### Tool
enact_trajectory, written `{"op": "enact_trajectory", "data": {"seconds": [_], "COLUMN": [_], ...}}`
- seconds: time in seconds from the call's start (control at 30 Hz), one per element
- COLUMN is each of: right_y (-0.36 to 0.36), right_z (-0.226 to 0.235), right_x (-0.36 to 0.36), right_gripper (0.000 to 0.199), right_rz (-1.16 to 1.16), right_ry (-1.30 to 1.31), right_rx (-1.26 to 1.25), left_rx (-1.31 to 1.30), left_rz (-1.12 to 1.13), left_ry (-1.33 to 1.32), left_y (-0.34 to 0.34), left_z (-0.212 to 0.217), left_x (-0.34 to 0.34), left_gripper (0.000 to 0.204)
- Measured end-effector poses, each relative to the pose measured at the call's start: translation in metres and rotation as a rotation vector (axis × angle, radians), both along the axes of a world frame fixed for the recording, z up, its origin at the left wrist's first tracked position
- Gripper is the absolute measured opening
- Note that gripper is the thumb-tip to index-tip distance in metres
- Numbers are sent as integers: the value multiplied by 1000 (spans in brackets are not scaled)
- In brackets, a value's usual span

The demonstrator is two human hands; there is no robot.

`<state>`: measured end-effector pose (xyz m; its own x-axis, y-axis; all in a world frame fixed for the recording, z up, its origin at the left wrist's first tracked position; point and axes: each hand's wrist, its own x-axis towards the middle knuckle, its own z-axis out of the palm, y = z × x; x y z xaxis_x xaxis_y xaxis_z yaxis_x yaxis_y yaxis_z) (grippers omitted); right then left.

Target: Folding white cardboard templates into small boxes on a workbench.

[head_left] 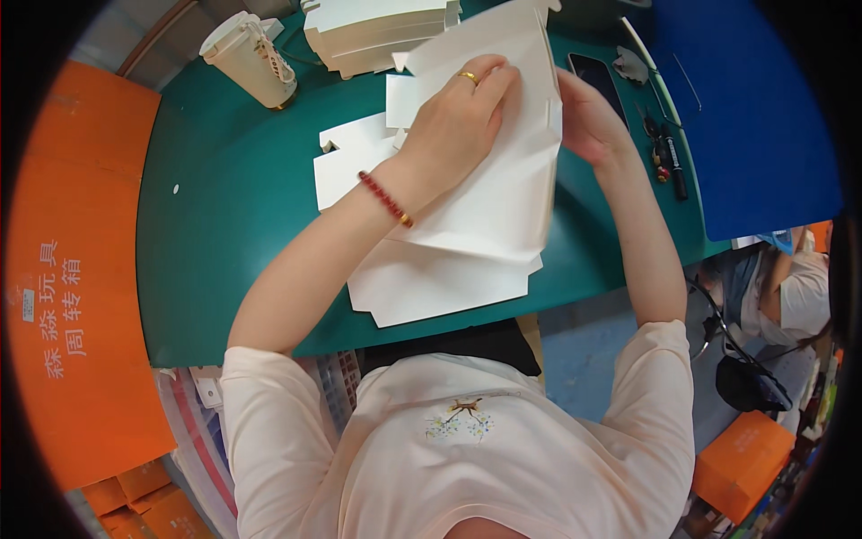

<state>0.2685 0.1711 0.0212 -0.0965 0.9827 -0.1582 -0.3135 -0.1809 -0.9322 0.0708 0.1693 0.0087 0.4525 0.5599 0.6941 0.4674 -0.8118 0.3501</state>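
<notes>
A partly folded white cardboard box [498,193] is tilted up over the table in front of me. My left hand [458,121], with a gold ring and a red bead bracelet at the wrist, presses bent fingers against its inner face near the raised right-hand side. My right hand [590,121] grips that side from outside; its fingertips are hidden behind the cardboard. Beneath the box lies flat white cardboard [440,283] with cut tabs, jutting out toward me and to the left. Whether this is one blank or several I cannot tell.
On the green tabletop [224,207], a lidded cup [251,63] and stacked white cardboard [382,31] stand at the back. A phone [594,79] and pens [672,162] lie right, beside a blue panel [754,117]. Large orange boxes [85,269] flank the left. Another person [795,292] is far right.
</notes>
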Motion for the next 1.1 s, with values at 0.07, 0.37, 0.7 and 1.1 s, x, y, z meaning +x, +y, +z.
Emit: {"op": "enact_trajectory", "data": {"seconds": [0.07,0.37,0.7,1.1], "right_y": [8,19,29,10], "right_z": [-7,-33,-38,-12], "right_x": [4,24,28,-26], "right_gripper": [39,46,43,47], "right_rz": [-24,-13,-121,23], "right_ry": [-59,1,-617,-116], "right_rx": [-32,-109,88,55], "left_rx": [-6,23,-104,-165], "left_rz": [2,77,129,467], "left_ry": [-59,30,-22,-30], "left_y": [16,19,17,-10], "left_z": [-14,-30,-34,-25], "left_x": [11,30,28,-34], "left_gripper": [22,26,22,63]}}
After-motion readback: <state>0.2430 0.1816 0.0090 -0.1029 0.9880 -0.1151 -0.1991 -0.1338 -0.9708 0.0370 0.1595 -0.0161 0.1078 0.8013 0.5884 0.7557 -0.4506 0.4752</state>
